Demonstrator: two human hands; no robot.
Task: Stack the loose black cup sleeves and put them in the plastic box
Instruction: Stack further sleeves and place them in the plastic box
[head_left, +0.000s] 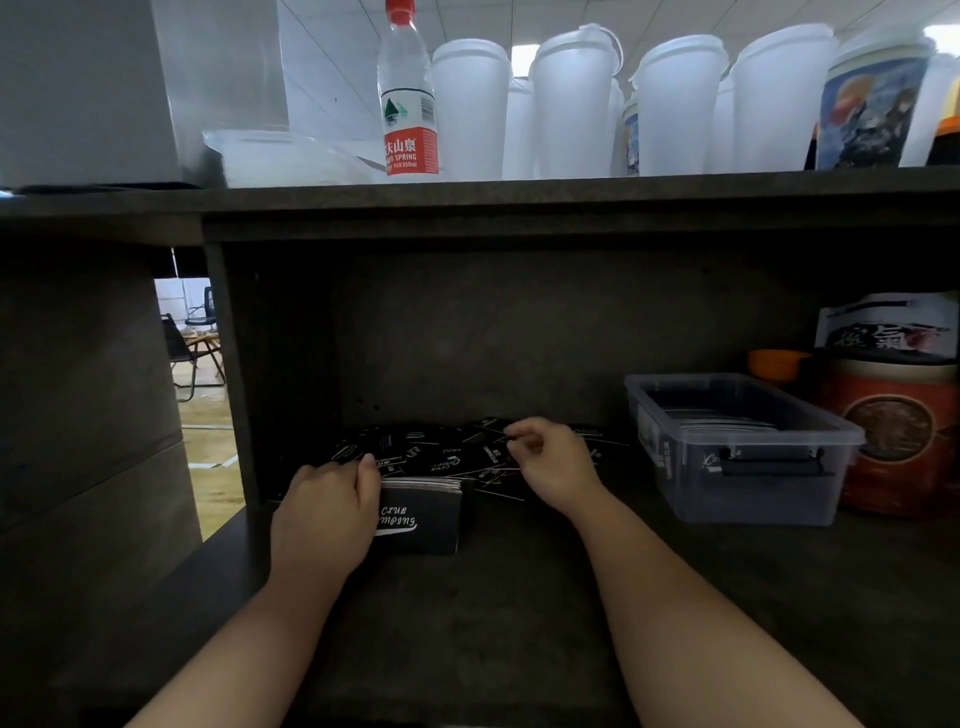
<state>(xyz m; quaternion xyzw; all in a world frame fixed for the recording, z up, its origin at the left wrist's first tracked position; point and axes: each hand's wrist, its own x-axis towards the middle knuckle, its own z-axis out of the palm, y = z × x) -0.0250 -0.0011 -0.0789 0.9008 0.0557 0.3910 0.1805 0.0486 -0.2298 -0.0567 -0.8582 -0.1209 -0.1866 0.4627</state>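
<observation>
While upright, stack in left grip.

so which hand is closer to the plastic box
Right. The right hand reaches over the loose black cup sleeves, a short gap left of the plastic box. The left hand grips the stack of sleeves, farther left.
</observation>
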